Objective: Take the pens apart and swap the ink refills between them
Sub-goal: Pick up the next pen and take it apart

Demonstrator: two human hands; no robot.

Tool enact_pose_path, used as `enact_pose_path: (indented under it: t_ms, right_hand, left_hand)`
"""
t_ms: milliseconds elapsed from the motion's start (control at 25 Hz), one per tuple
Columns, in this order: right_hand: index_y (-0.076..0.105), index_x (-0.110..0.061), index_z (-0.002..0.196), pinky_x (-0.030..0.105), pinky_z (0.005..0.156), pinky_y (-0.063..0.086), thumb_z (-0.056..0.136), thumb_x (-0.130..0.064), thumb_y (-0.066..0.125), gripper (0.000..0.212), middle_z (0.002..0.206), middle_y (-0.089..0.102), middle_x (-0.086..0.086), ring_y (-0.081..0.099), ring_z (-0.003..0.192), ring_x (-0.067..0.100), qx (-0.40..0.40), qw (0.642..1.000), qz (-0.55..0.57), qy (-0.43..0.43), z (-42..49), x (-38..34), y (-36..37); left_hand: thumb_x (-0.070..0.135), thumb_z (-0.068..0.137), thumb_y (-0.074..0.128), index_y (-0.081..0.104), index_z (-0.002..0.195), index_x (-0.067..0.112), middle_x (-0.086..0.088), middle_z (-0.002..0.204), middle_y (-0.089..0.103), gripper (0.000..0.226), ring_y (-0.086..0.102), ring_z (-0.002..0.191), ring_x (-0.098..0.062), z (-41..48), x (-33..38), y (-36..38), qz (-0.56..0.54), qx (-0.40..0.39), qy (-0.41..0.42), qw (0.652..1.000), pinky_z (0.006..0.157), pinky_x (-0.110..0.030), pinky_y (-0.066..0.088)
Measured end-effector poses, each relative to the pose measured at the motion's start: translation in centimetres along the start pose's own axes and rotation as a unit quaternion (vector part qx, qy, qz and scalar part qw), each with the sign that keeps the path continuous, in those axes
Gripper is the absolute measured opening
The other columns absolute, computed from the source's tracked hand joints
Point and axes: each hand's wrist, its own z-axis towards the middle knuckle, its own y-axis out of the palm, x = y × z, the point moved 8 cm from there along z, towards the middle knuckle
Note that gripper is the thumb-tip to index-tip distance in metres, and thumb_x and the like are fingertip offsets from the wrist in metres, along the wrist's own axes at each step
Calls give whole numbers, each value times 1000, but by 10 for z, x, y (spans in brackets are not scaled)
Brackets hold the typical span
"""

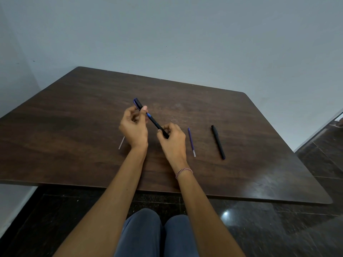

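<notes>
Item one, a dark pen (154,123) with blue markings, is being held clear of the worktop (74,112), slanting from its far end beyond the left hand (134,125) down to its near end inside the right hand (172,138). The left hand is pinching the upper stretch of the barrel, thumb lying along it and fingers curling behind. The right hand is gripping the lower end, fingers curling round it so that the tip is hiding from view. The two hands are working close together, with a short bare stretch of barrel showing between them. Item two, a purple refill (191,141), is lying flat on the worktop just to the right of the right hand, its pale end pointing toward the person. Item three, a black pen (218,141), is lying further right again, beyond the purple refill, roughly parallel to it and apart from it. Item four, a pale refill (121,142), is lying on the worktop just left of the left wrist, its upper end passing behind the hand. A red-and-white bracelet (184,171) is sitting on the right wrist. Below the forearms, knees in blue-grey trousers (144,232) are showing over a dark tiled floor (278,229); a grey wall (185,34) is standing beyond the worktop.
</notes>
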Motion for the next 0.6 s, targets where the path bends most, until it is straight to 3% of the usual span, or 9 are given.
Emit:
enact_pose_path:
  t_ms: [200,320,400,480,600]
  right_hand:
    - [64,-11,94,-2,66,37,89,-14,61,7,96,60,-1,52,76,-2,38,996,64,42,2,11,-7]
    - [65,-8,98,-2,69,38,89,-13,61,11,96,59,-1,52,76,-4,63,995,70,29,2,10,-12]
    - [65,-7,98,0,72,39,89,-11,61,11,96,58,0,53,77,0,90,993,80,12,3,7,-17]
    - [65,-8,98,2,73,41,89,-11,62,10,97,58,-1,55,81,3,106,989,98,8,3,6,-20]
    - [65,-10,99,4,75,44,90,-12,61,10,98,59,-1,58,87,6,114,988,105,16,3,8,-23]
  left_hand:
    - [17,82,72,63,93,11,-1,76,67,15,67,64,-6,4,0,-10,-9,46,-13,999,57,-18,53]
    - [19,79,74,69,97,10,-8,88,66,20,66,74,-17,3,3,3,147,-25,34,988,65,-23,53]
    - [22,77,76,70,106,12,-4,89,62,31,60,78,-17,-5,6,18,282,-97,93,950,73,-27,50]
    - [26,74,78,67,112,17,3,84,62,41,58,79,-12,-12,3,27,341,-145,108,922,72,-26,46]
    - [34,71,80,66,104,22,12,72,62,38,61,73,-7,-15,-9,31,386,-182,65,902,63,-23,41]
